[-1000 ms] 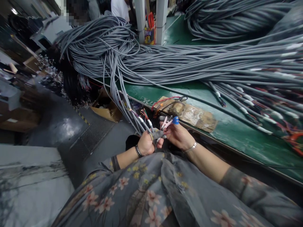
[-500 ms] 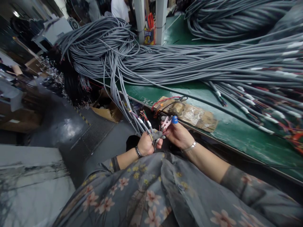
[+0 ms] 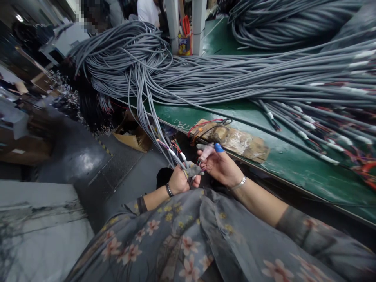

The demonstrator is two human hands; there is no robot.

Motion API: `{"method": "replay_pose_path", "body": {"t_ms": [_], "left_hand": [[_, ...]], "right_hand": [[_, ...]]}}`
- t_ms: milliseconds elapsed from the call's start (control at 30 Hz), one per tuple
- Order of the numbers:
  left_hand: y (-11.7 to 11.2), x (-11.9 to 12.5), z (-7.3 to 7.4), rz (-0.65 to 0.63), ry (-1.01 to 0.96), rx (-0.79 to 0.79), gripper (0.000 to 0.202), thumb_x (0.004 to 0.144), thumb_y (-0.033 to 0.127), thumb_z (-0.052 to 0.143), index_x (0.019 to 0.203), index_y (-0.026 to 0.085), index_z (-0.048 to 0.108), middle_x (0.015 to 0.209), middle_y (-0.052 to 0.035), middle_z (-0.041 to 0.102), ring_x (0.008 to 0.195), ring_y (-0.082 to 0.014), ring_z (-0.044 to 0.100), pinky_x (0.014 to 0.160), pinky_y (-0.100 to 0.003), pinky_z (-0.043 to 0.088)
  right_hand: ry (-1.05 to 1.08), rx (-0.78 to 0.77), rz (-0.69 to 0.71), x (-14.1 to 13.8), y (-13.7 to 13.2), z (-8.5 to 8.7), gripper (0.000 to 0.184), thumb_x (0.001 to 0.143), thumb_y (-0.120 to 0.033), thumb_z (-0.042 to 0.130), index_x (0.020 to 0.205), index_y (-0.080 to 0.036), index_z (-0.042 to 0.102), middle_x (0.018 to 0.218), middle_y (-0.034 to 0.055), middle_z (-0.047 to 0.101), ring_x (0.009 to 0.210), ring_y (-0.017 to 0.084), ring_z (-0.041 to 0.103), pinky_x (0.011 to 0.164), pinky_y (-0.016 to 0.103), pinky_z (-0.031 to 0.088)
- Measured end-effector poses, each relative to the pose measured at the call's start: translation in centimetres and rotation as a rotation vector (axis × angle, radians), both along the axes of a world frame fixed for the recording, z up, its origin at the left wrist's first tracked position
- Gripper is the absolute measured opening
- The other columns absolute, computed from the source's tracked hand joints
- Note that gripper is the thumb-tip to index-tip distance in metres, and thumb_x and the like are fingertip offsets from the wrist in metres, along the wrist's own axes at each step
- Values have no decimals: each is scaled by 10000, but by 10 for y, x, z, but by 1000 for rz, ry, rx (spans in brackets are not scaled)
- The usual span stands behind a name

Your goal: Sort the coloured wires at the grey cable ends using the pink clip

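Note:
My left hand, with a grey cover on its thumb, is wrapped around several grey cables. Their ends, with white sleeves and thin coloured wires, stick up above the fist. Just to the right is my right hand, its thumb in a blue finger cot and another finger in grey. Between its thumb and curled fingers sits a small pale pink thing, too blurred to name. Thin reddish wires show in the gap between the hands.
On the green table lies a long bundle of grey cables, with sleeved ends at the right. A worn board rests at the near edge. An open cardboard box stands below. A person in white is behind.
The pale pink thing in my right hand has shifted slightly and looks more blurred. My right wrist has moved a little to the right; my left hand grips the cables as before.

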State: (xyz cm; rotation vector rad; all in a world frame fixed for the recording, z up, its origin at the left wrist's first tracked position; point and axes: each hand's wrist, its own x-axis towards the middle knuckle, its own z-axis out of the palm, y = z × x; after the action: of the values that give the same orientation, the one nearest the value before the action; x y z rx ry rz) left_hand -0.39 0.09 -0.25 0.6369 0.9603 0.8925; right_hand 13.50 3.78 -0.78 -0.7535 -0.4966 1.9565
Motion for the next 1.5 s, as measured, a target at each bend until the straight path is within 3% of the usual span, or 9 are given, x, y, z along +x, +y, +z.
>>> {"method": "replay_pose_path", "body": {"t_ms": [233, 367, 533, 700, 800, 1000, 1233, 1500], "left_hand": [[-2, 0, -3, 69, 50, -19, 431, 499, 496, 778, 583, 155, 530, 417, 18, 511, 331, -68, 398, 351, -194, 287], [-3, -1, -2, 94, 56, -22, 436, 494, 501, 785, 581, 153, 537, 417, 21, 514, 331, -69, 410, 348, -192, 297], [-3, -1, -3, 118, 95, -50, 446, 486, 509, 780, 573, 159, 518, 414, 27, 506, 329, -64, 412, 347, -193, 299], [0, 4, -1, 105, 78, -52, 473, 463, 530, 786, 572, 159, 513, 402, 36, 489, 324, -62, 401, 343, -197, 303], [2, 8, -1, 107, 83, -74, 491, 438, 530, 796, 562, 163, 495, 401, 34, 501, 321, -65, 407, 343, -198, 317], [4, 12, -1, 71, 124, -99, 477, 479, 516, 790, 560, 161, 482, 397, 29, 501, 307, -61, 411, 341, -194, 315], [1, 7, -3, 83, 93, -51, 491, 471, 533, 789, 563, 168, 474, 409, 32, 498, 321, -68, 415, 344, -201, 320], [-9, -5, -15, 72, 138, 19, 504, 480, 575, 788, 548, 151, 524, 417, 19, 515, 338, -72, 437, 356, -196, 348]], "right_hand": [[-104, 49, -83, 3, 1, -5, 211, 742, -429, 704, 798, -226, 690, 709, -4, 669, 600, 107, 573, 523, 211, 465], [-158, 94, -109, 3, -2, -6, 310, 661, -500, 761, 789, -229, 684, 673, -20, 628, 564, 101, 529, 509, 217, 451], [-358, 240, -203, 4, -4, -13, 413, 685, -639, 680, 700, -228, 646, 606, -8, 583, 553, 126, 509, 532, 262, 442], [-212, 129, -77, 1, 2, -16, 438, 641, -640, 718, 757, -221, 666, 678, 0, 632, 559, 121, 513, 526, 263, 436], [-148, 52, -99, -1, 6, -15, 399, 592, -571, 792, 733, -218, 672, 651, -18, 626, 546, 110, 509, 528, 253, 432], [-153, 52, -144, -3, 7, -17, 369, 612, -548, 789, 747, -222, 682, 692, -12, 648, 569, 122, 529, 538, 265, 433], [-140, 97, -50, 1, -3, -19, 481, 648, -705, 666, 755, -236, 670, 738, 17, 676, 632, 145, 594, 555, 269, 494], [-73, 2, 252, 23, -18, -16, 346, 577, -463, 837, 754, -202, 695, 780, 32, 708, 623, 126, 623, 548, 245, 533]]}}
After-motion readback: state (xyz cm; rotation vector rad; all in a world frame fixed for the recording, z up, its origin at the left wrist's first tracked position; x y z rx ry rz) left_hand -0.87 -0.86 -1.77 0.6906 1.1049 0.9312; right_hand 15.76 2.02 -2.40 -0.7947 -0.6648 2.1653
